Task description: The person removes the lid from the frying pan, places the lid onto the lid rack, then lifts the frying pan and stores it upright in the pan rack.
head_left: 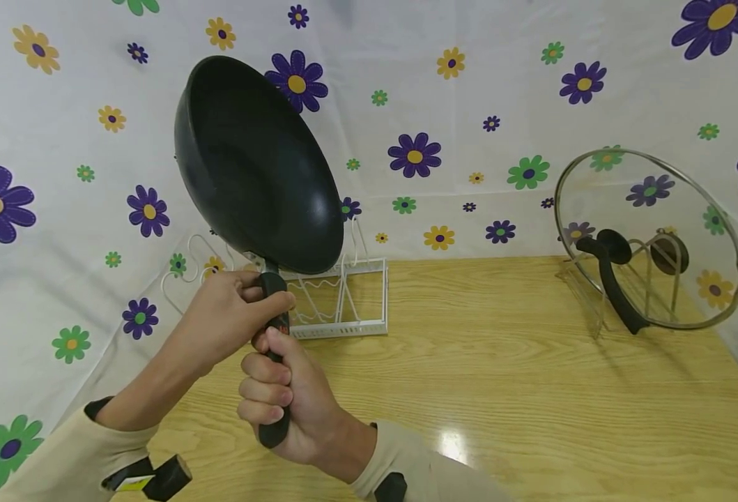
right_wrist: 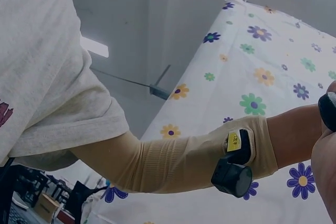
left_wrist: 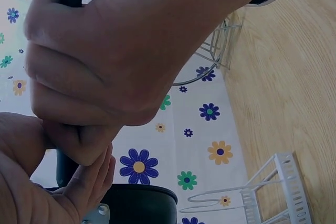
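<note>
A deep black frying pan (head_left: 262, 167) is held up in the air by its black handle, tilted with its inside facing me. My right hand (head_left: 293, 397) grips the lower part of the handle (head_left: 274, 436), fingers wrapped round it. Higher up, close to the pan body, my left hand (head_left: 227, 314) pinches the handle with its thumb laid across the front. In the left wrist view the right hand (left_wrist: 94, 61) covers most of the handle, and the left hand (left_wrist: 58, 182) sits right beside it. The right wrist view catches only the edge of the right hand (right_wrist: 325, 177).
Behind the pan, a white wire rack (head_left: 378, 328) stands on the wooden table (head_left: 469, 376). At the right, a glass lid (head_left: 707, 324) with a black handle leans upright in a wire stand (head_left: 596, 324). A flowered cloth (head_left: 337, 35) hangs around the back and sides.
</note>
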`<action>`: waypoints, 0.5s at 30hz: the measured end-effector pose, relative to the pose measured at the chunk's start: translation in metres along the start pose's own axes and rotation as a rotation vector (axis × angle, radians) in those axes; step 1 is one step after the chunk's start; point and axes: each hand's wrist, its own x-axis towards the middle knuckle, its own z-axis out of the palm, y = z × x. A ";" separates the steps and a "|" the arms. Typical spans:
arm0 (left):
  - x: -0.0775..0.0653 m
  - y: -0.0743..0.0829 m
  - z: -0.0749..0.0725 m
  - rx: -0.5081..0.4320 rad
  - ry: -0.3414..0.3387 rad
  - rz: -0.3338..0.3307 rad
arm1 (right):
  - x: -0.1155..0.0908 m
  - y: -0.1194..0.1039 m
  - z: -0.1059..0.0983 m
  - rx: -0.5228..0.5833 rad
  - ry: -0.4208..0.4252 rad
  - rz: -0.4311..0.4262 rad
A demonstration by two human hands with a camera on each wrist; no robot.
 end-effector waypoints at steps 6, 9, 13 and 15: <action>0.000 -0.002 0.000 -0.031 -0.005 0.008 | 0.000 0.001 0.000 0.028 0.000 -0.002; 0.000 -0.001 0.001 -0.033 -0.003 0.008 | 0.000 0.001 0.000 0.051 -0.005 -0.001; 0.000 0.000 0.002 -0.037 -0.004 0.004 | 0.000 0.002 -0.001 0.071 -0.015 -0.001; -0.001 0.001 0.002 -0.038 -0.003 0.008 | 0.000 0.002 0.000 0.077 -0.017 -0.002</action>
